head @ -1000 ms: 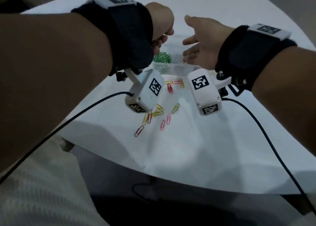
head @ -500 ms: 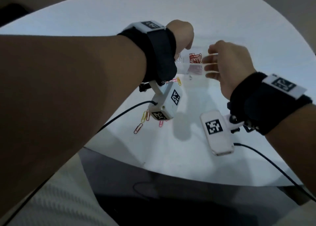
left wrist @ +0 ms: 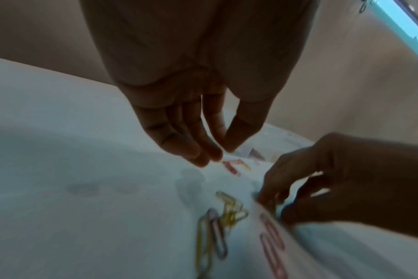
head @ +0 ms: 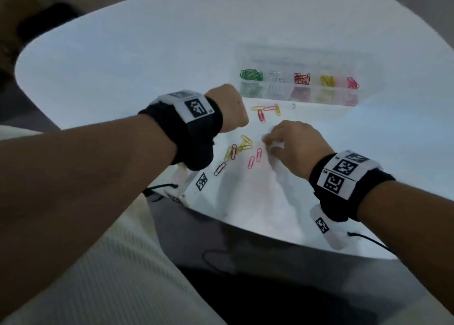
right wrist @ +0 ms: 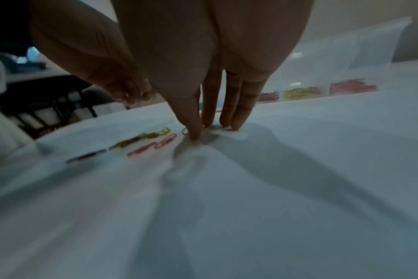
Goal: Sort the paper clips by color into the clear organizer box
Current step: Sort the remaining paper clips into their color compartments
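The clear organizer box (head: 363,96) lies at the back right of the white table, with green (head: 251,75), silver, red (head: 302,78), yellow and pink (head: 352,82) clips in separate compartments. Loose paper clips lie in front of it: a yellow cluster (head: 245,143), two pink ones (head: 255,157), and a few by the box (head: 266,109). My right hand (head: 270,143) (right wrist: 203,132) presses straight fingertips onto the cloth beside the pink clips, and a small clip end (right wrist: 184,131) shows by the thumb. My left hand (head: 228,108) (left wrist: 221,151) hovers above the clips, fingers hanging, holding nothing visible.
A white cloth (head: 258,197) with creases covers the table. The table's near edge (head: 245,229) runs just under my wrists. Black cables (head: 368,238) trail from the wrist cameras. A dark chair frame (right wrist: 60,105) stands beyond the table's left side.
Both hands have drawn back from over the box to the loose clips. The right hand, palm open a second ago, has its fingertips down on the cloth.
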### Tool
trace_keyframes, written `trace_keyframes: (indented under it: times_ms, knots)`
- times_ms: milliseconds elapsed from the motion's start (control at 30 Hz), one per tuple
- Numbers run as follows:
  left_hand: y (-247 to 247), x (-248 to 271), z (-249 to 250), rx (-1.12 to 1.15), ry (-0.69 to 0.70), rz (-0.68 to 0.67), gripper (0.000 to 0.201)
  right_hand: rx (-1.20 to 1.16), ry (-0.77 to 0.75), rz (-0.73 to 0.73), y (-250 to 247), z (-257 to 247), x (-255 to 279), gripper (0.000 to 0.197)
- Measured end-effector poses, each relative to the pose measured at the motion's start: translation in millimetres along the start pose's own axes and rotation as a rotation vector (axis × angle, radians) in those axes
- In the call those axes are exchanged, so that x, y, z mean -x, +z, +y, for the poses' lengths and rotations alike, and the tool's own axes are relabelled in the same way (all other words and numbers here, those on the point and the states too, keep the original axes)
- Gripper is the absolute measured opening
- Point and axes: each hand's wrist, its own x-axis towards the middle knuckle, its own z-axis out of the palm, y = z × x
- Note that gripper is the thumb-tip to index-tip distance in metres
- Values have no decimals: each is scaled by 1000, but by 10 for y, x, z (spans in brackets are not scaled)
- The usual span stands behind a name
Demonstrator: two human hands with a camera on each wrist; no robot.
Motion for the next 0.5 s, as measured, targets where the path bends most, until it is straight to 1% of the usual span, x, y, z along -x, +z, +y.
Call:
trace_keyframes:
  times_ms: [67,100,200,300,333,367,467,500]
  knots:
    - [109,74,-141,-92,-52,-89,21,93,22,0,41,-16,41,26]
    - [164,93,-194,-132,-60,-111,25,102,54,4,55,-35,57,26]
    - [299,123,-280,-217,-22,-86,32,68,172,17,87,-99,107,22]
    - [361,126,-323,-276,27,-39,27,-91,280,50,123,-82,152,23]
    - [369,121,-344,-286,28,-27,23,-196,328,63,133,-64,161,25]
    - [371,114,-362,-286,25,-13,21,-348,393,71,137,-56,173,26]
    - [363,91,-429,-255,12,20,19,-958,603,93,74,-151,229,14]
    - [363,81,-451,-233,10,22,19,-1097,647,110,45,-192,239,14]
